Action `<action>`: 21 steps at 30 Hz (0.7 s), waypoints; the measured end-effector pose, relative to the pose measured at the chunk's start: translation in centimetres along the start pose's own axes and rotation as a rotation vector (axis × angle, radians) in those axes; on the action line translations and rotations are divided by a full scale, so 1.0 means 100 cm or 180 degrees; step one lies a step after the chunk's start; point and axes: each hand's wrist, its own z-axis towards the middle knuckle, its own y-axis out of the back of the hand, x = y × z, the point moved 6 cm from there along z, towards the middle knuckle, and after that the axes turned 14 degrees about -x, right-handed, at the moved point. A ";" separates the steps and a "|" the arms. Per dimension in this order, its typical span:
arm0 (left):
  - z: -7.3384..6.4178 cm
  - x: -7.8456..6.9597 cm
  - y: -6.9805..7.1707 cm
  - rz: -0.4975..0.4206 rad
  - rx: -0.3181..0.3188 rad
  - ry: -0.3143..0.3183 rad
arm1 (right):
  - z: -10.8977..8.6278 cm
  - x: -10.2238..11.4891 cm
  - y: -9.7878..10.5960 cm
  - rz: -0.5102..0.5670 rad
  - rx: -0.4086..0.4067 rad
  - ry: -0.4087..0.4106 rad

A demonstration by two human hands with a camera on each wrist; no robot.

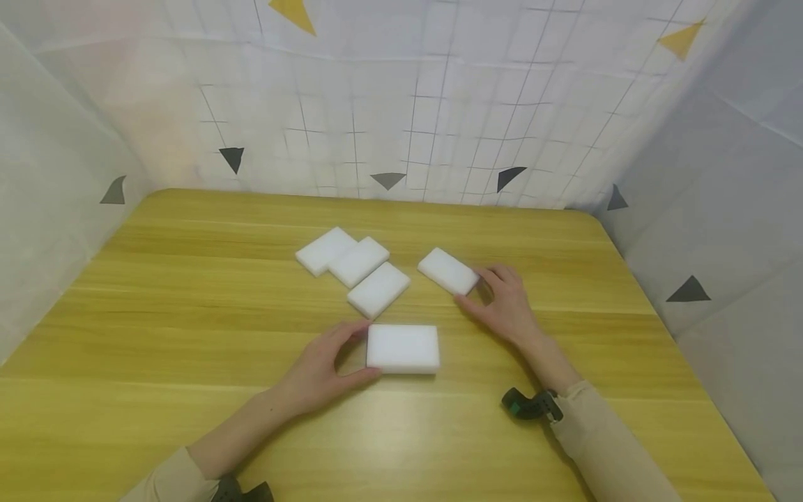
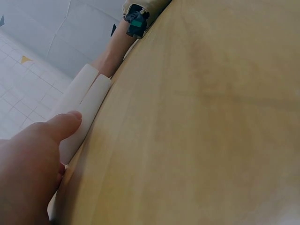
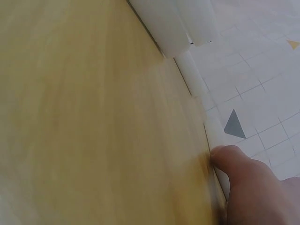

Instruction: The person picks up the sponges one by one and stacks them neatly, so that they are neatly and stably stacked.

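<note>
Two hands on table, left hand [image 1: 316,373] grip pinching near sponge [image 1: 403,348], right hand [image 1: 507,305] grip pinching far sponge [image 1: 448,271].

Both arms wear long beige sleeves, the left sleeve [image 1: 169,481] and the right sleeve [image 1: 602,446], each ending short of the wrist so the forearms are bare. A small black device with a green part is strapped at the right wrist [image 1: 530,404], also seen in the left wrist view [image 2: 136,21]. A similar black device [image 1: 241,490] sits at the left cuff. The left hand [image 1: 320,373] and right hand [image 1: 505,307] are bare, without rings or gloves.
</note>
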 end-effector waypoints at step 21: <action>0.000 0.000 0.001 -0.0007 0.0006 -0.0001 | 0.000 -0.003 0.001 0.0089 -0.0075 -0.0133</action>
